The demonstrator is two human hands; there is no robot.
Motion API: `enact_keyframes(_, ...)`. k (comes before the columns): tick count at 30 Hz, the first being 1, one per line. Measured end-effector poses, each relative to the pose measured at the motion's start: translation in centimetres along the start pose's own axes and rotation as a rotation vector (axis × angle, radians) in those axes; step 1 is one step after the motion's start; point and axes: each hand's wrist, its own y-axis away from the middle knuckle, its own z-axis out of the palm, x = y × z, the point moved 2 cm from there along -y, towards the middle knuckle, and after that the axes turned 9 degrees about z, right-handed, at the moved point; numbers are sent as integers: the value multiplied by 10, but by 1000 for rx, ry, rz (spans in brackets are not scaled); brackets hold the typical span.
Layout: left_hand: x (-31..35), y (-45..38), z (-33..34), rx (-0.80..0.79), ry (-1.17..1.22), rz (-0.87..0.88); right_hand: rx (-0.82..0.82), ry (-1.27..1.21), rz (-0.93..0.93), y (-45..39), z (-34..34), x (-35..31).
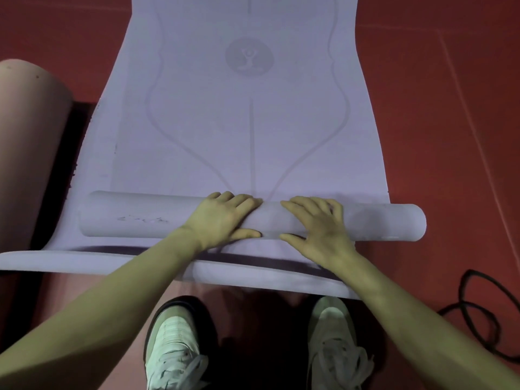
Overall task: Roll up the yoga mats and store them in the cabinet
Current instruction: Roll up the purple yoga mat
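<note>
**Two hands pressing a half-started roll of lilac yoga mat**

A pale lilac foam yoga mat (253,122), printed with faint alignment curves and a round emblem, lies flat on a red floor (450,108) and stretches away from the person. Its near end is wound into a slim roll (112,218) lying crosswise. The left hand (225,218) and right hand (318,223) rest palm-down on the middle of that roll, close together, fingers spread over the top and thumbs tucked at the near side; they press it, not clamp it.

The foam looks light, soft and springy, likely to unwind if released, so hands placed wider apart would probably keep the ends even. A second lilac mat edge (84,263) lies beneath, nearer the white sneakers (174,342).

Ahead, the mat's length offers open rolling room. To the left sits a rolled pinkish mat (28,130), near the edge; to the right, a black cable (478,313) coils on the floor. No cabinet is in view.
</note>
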Motion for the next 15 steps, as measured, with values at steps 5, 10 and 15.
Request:
enact_keyframes(5, 1, -2, -3, -29, -10, -35, 96, -31, 45, 0, 6, -4)
enact_keyframes(10, 16, 2, -9, 109, -223, -196, 37, -57, 46, -28, 2, 1)
enact_keyframes(15, 10, -9, -10, -4, -168, -381, 101, 37, 94, -37, 2, -8)
